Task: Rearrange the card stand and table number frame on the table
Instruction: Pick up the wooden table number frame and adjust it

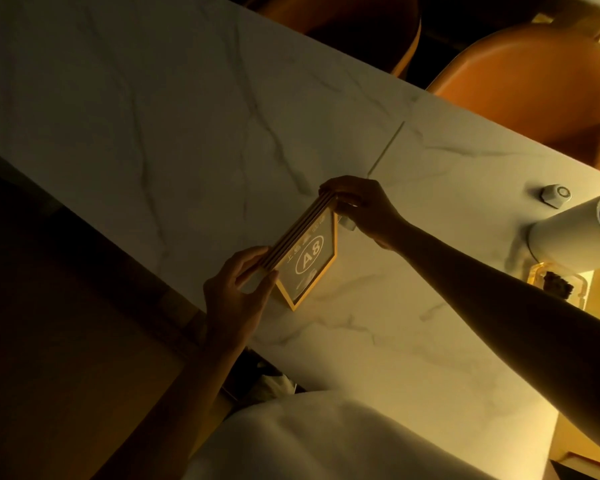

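Note:
A table number frame [309,259] with a gold rim and "A8" in a white oval stands on the white marble table [187,116], near its front edge. Thin stacked panels of the same stand [296,233] run along its top edge. My left hand [237,292] grips the near end of the frame and panels. My right hand [359,206] pinches the far top end. A small white base piece [347,224] shows just under my right hand. Whether the card stand is a separate item is not clear in the dim light.
A white cylindrical lamp or holder [575,233] lies at the right. Behind it sits a small white round button device [556,195]. A clear yellow box with dark contents [556,287] is at the right table edge. Two orange chairs [534,84] stand beyond the table.

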